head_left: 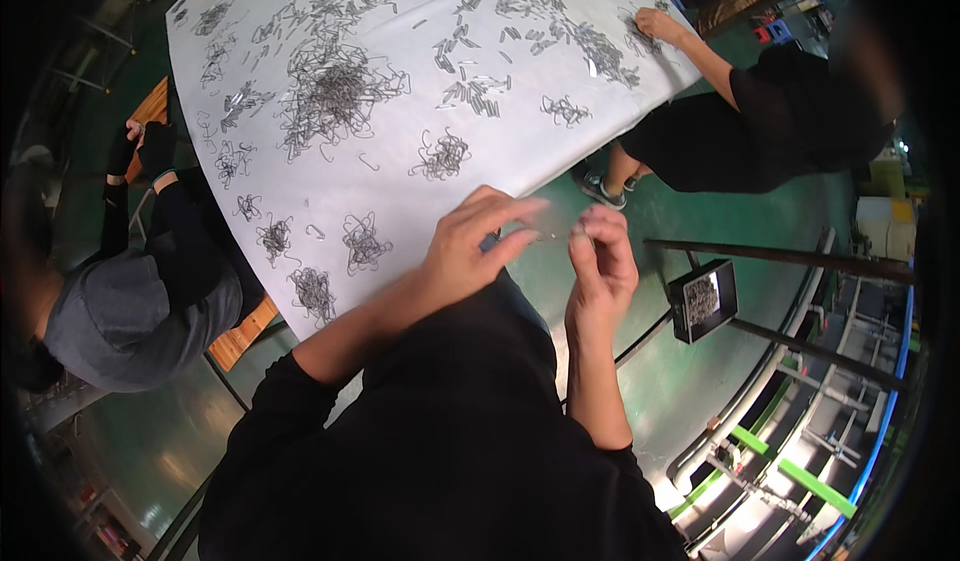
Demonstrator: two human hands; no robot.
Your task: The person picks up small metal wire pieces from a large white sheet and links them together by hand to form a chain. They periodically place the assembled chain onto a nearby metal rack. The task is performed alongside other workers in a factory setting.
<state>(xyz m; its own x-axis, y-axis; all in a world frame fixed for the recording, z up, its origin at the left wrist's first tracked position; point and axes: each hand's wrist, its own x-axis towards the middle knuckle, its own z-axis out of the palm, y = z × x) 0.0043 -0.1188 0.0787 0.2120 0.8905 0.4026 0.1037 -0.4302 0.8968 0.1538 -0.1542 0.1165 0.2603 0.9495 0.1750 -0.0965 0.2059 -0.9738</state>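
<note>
My left hand is held over the table's near edge, thumb and fingers apart and the fingertips blurred by motion. To its right, beyond the edge, my right hand is closed in a pinch. A tiny glint shows between the two hands, but what the right fingers hold is too small to name. Closest to my left hand on the white-covered table lie two small heaps of bent wire hooks, one farther off and one to the left. A larger tangled hook pile lies beyond them.
Narrow silver metal pieces are scattered farther back. One co-worker's hand touches a pile at the far right; another person sits at the left. A black tray of small metal parts rests by a dark rail at right.
</note>
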